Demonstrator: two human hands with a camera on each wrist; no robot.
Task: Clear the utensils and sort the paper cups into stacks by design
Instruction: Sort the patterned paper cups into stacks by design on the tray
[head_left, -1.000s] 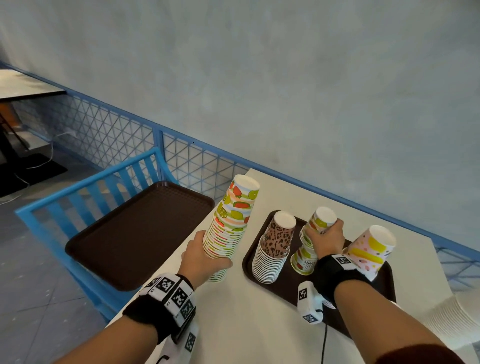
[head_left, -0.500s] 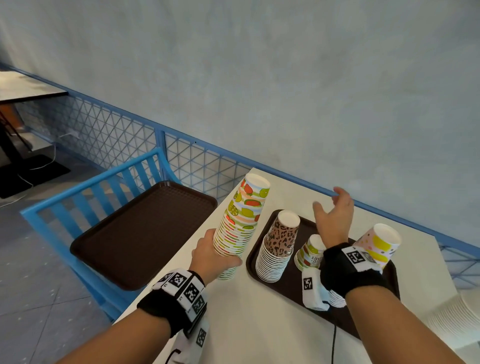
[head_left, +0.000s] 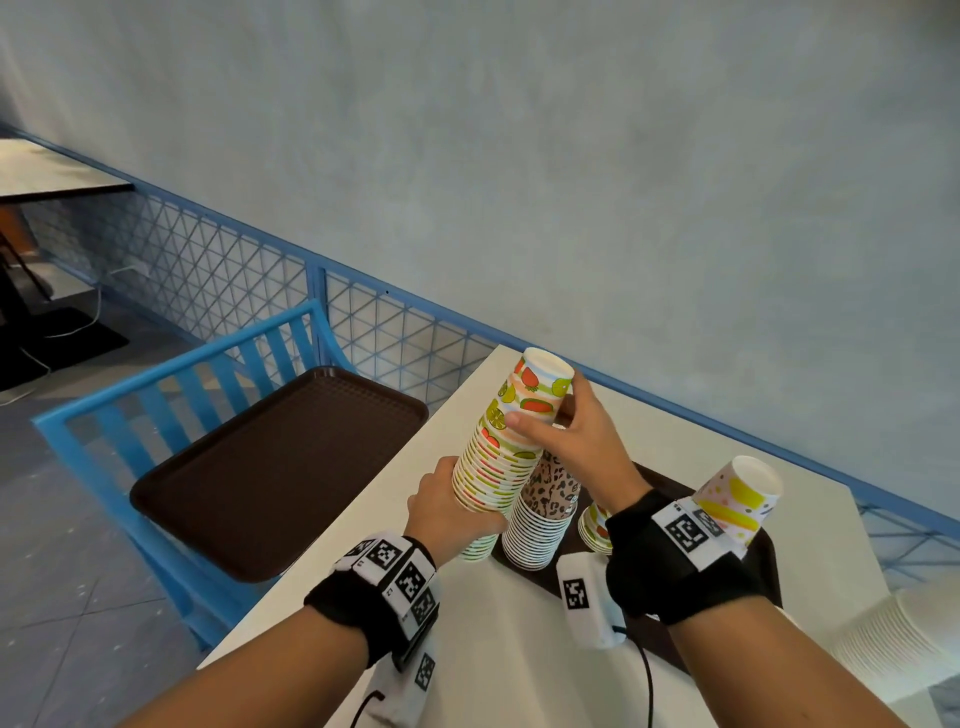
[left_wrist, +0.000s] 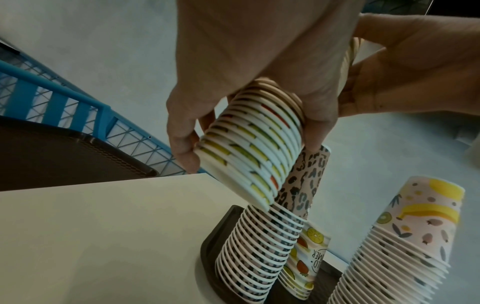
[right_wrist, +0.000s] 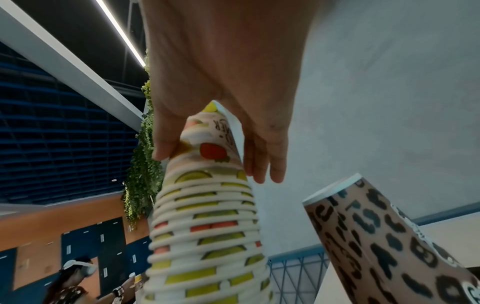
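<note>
At frame centre, both hands grip the fruit stack (head_left: 501, 447): left hand (head_left: 449, 512) low, right hand (head_left: 576, 441) high. Keep it straight (it leans) while setting it down.

Your bare forearms enter from the bottom of the frame, each wrist wrapped in a black band (head_left: 670, 571) carrying white blocks printed with black square markers (head_left: 402, 574). A white camera pod (head_left: 587, 603) hangs beneath each wrist, trailing a thin black cable (head_left: 647, 686).
</note>
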